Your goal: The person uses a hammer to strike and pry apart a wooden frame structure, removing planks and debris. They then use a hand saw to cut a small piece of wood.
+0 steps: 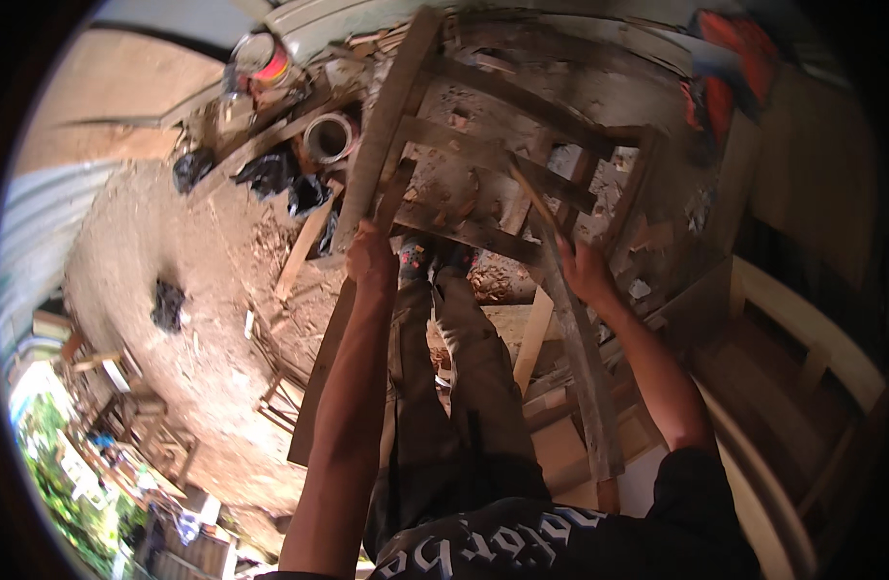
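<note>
A dark, weathered wooden frame [385, 130] with two long posts and several crosspieces stands tilted in front of me, around my legs. My left hand [371, 257] is closed around its left side, just below a short upright piece of wood. In my right hand [586, 271] is a thin, light brown wooden stick [533, 191], gripped at its near end. The stick's far end reaches the middle crosspiece [454, 142]; whether it touches cannot be made out. The right post [582, 372] runs down beside my right forearm.
Paint cans [330, 137] and black plastic bags [268, 172] lie at the far left among wood scraps. A pale wooden chair-like frame [802, 353] is on the right. Red and blue cloth [732, 72] hangs at the far right. Wood shavings cover the dirt floor [213, 387].
</note>
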The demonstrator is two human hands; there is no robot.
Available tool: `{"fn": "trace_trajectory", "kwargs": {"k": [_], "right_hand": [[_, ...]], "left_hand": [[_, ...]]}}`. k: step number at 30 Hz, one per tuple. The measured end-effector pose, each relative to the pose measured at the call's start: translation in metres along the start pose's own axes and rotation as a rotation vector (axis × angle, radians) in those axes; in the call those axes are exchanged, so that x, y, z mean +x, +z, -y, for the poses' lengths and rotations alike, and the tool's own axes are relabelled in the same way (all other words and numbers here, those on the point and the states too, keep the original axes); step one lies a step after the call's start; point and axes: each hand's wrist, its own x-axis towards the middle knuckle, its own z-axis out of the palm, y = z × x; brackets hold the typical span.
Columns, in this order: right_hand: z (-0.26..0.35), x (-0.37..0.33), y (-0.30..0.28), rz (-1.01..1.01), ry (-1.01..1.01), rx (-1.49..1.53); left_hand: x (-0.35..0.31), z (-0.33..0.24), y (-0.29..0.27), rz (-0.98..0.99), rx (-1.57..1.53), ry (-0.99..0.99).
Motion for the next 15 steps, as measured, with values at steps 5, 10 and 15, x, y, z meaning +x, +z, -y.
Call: {"fn": "trace_trajectory", "kwargs": {"k": [5, 10, 15], "right_hand": [[-0.052, -0.004, 0.025, 0.246, 0.155, -0.228], [-0.027, -0.006, 0.024, 0.188, -0.006, -0.236], [-0.086, -0.006, 0.043, 0.327, 0.065, -0.395]], "left_hand": [[0.007, -0.006, 0.010, 0.033, 0.028, -0.095], [0.003, 0.007, 0.009, -0.050, -0.015, -0.025], [0.010, -0.011, 0.024, -0.085, -0.007, -0.071]]}}
